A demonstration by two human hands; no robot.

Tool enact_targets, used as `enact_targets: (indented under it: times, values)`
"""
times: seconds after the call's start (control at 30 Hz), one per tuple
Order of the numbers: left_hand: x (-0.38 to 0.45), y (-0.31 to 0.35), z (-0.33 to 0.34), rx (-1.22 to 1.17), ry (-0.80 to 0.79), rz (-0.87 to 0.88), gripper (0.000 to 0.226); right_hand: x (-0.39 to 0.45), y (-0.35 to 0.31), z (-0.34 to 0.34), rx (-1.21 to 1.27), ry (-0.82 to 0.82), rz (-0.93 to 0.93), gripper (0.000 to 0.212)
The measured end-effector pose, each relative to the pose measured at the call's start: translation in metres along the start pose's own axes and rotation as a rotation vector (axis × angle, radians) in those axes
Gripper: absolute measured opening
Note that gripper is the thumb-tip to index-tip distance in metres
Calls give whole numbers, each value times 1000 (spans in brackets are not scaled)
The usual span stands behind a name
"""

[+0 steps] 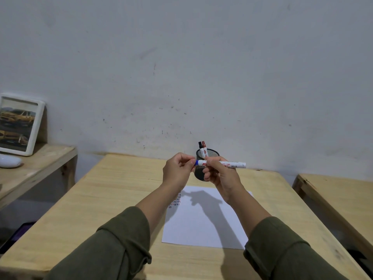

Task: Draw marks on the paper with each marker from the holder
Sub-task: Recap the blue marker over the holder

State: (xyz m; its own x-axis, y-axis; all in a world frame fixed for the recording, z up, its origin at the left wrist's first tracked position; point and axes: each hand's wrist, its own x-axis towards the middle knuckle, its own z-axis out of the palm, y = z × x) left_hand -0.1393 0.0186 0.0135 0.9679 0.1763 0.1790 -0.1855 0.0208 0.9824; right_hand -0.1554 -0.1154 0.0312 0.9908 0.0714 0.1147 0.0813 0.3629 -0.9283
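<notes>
I hold a white marker with a blue cap (232,164) level above the table. My right hand (220,174) grips its barrel. My left hand (177,170) pinches the blue cap end. Behind my hands stands a black mesh holder (210,154) with a black-capped marker (200,147) and a red-capped marker (204,147) upright in it. A white sheet of paper (203,223) lies on the wooden table (113,188) below my hands. Short red, blue and black marks (175,201) fill the paper's top left corner.
A framed picture of yellow cars (18,124) leans on the wall on a side table (46,158) to the left, with a white object (10,161) beside it. Another wooden table (339,195) stands to the right. The grey wall is close behind the holder.
</notes>
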Motion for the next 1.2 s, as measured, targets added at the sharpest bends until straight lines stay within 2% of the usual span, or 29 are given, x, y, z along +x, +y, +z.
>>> enact_targets:
  times: [0.17, 0.23, 0.4, 0.53, 0.8, 0.9, 1.0, 1.2]
  values:
    - [-1, -5, -4, -44, -20, 24, 18, -4, 8, -3, -59, -43, 2, 7]
    - [1, -7, -6, -82, -26, 18, 18, -3, 6, -5, -89, -60, 16, 11]
    - [18, -3, -12, -173, 13, -12, 20, 0, -10, -12, -31, -7, 21, 14]
    - [38, 7, -13, -193, 28, -32, 22, 5, -16, -25, -102, -15, 66, 14]
    - [69, 33, 21, -126, -160, 69, 18, 37, -15, -35, -282, -119, 149, 26]
    - [86, 34, 31, -60, -194, 66, 17, 57, -18, -39, -383, -102, 128, 35]
    - [106, 25, 35, 49, -164, 60, 18, 83, -26, -42, -451, -70, 77, 49]
    - [126, -2, 29, 328, -130, 2, 38, 125, -41, -43, -667, 36, -103, 94]
